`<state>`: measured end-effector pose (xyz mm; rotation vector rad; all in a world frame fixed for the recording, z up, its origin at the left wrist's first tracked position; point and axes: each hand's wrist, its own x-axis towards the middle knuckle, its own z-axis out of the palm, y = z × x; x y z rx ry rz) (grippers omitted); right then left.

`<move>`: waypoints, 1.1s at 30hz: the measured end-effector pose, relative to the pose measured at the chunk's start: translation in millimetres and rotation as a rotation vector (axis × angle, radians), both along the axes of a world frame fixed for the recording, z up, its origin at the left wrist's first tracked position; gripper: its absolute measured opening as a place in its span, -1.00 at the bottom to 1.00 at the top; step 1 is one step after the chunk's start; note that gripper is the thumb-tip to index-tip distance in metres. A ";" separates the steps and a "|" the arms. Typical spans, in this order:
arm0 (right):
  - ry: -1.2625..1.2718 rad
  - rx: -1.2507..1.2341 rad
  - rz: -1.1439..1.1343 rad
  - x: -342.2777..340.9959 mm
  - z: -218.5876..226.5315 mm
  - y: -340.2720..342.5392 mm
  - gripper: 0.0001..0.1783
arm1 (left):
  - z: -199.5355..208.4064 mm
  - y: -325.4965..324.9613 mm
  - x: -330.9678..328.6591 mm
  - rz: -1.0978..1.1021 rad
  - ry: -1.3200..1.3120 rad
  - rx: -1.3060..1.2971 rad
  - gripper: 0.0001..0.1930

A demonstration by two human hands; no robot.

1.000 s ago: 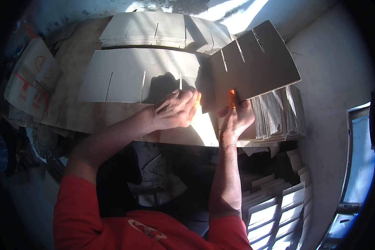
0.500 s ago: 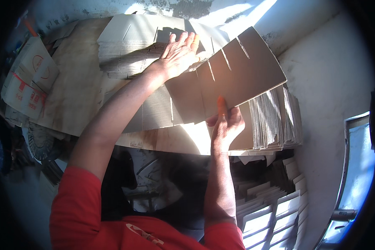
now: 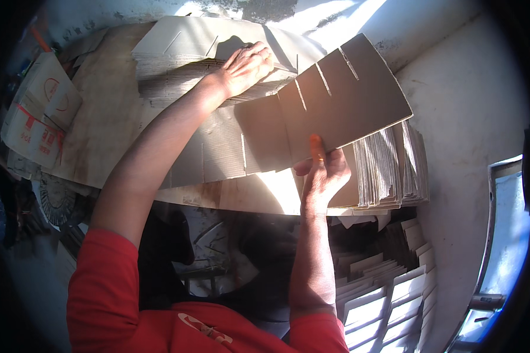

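Observation:
My right hand [image 3: 325, 176] grips the lower edge of a brown slotted cardboard sheet [image 3: 359, 97], thumb on its face. The sheet is tilted, its several narrow slots toward the upper edge. A lighter slotted cardboard piece [image 3: 221, 153] extends left from it; whether the two are joined I cannot tell. Farther back, my left hand [image 3: 248, 69] lies on the top sheet of a stack of slotted cardboard [image 3: 177, 41]. Its fingers are bent and drawn together at the sheet, and their tips are partly hidden.
A wide brown board [image 3: 109, 112] lies under the stacks. More cardboard sheets [image 3: 377, 170] stand bundled at the right, with several others [image 3: 388, 294] below. A white carton with red print [image 3: 41, 112] sits at the far left. A wall [image 3: 465, 106] borders the right side.
My left hand's spread fingers have curled in and the hand has shifted slightly left. The stack's top sheet has turned a little. The sheet in my right hand has moved slightly right.

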<state>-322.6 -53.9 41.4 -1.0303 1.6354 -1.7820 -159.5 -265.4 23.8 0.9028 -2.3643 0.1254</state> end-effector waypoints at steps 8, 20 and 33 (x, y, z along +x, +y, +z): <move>0.014 -0.044 -0.012 -0.7 -1.7 0.5 -0.84 | 8.5 28.2 -7.2 -0.077 -0.138 -0.327 -0.84; 0.005 0.003 0.023 2.2 -1.9 -5.0 -0.83 | 2.6 65.0 0.5 -0.181 -0.130 -0.414 -0.75; 0.117 -0.084 0.058 0.0 11.2 -1.3 -0.75 | -8.9 93.1 6.0 -0.164 -0.110 -0.291 -0.86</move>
